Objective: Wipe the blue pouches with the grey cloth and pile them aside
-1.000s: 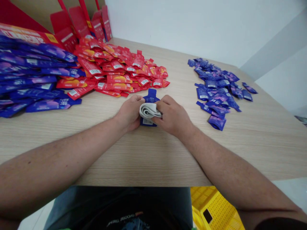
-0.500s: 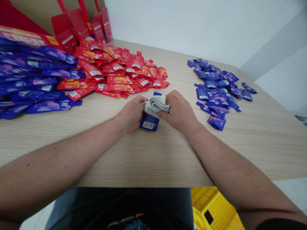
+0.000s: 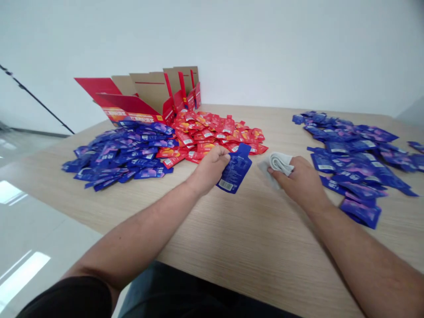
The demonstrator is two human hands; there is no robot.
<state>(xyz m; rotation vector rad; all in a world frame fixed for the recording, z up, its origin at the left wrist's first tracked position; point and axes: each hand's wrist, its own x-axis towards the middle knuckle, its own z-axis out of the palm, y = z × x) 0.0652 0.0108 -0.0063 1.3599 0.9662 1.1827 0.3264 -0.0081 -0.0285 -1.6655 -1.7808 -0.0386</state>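
The left hand [image 3: 209, 170] gripped a glossy blue foil pouch [image 3: 234, 168] shut between fingers and thumb; at its three o'clock, the half-curled right hand [image 3: 300, 183] pressed a soft folded white cloth [image 3: 280, 163] onto the counter [image 3: 251, 234]

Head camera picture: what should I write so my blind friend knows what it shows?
A person's left hand holds a blue pouch while the right hand grips a white cloth on a wooden table. Piles of blue pouches and red pouches lie nearby, with an open box behind.

Left hand [image 3: 209, 171] grips a blue pouch [image 3: 234, 168], right hand [image 3: 300, 183] holds a grey cloth [image 3: 280, 163].
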